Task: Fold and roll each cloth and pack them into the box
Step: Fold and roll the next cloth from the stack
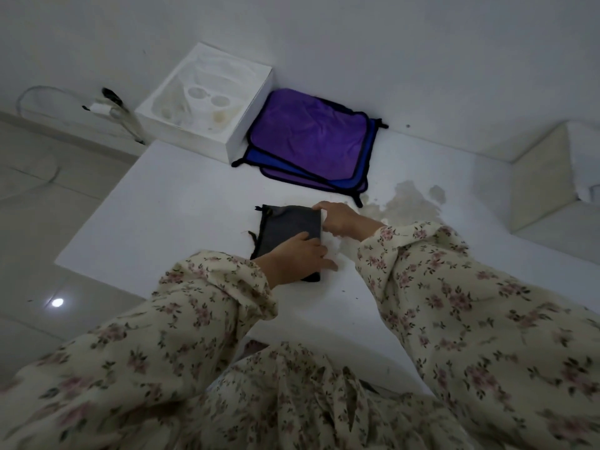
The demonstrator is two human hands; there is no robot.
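The grey cloth (287, 227) lies folded into a narrow strip on the white surface (181, 203), well short of the open box (251, 120) at the far left and the stack of purple and blue cloths (311, 138) beside it. The step in hand looks like squaring the fold before rolling. To do it well, the long edges should be lined up and the layers pressed flat, so the roll starts tight from one short end and does not telescope. The stain (409, 206) just right of the cloth is best avoided.

The left hand (300, 254) lies palm down on the near half of the cloth, fingers straight and close together, pointing right and pressing the layers down. The right hand (341, 220) reaches in from the right, its fingers curled over the cloth's far right corner, pinching the edge. Both forearms angle inward in floral sleeves.
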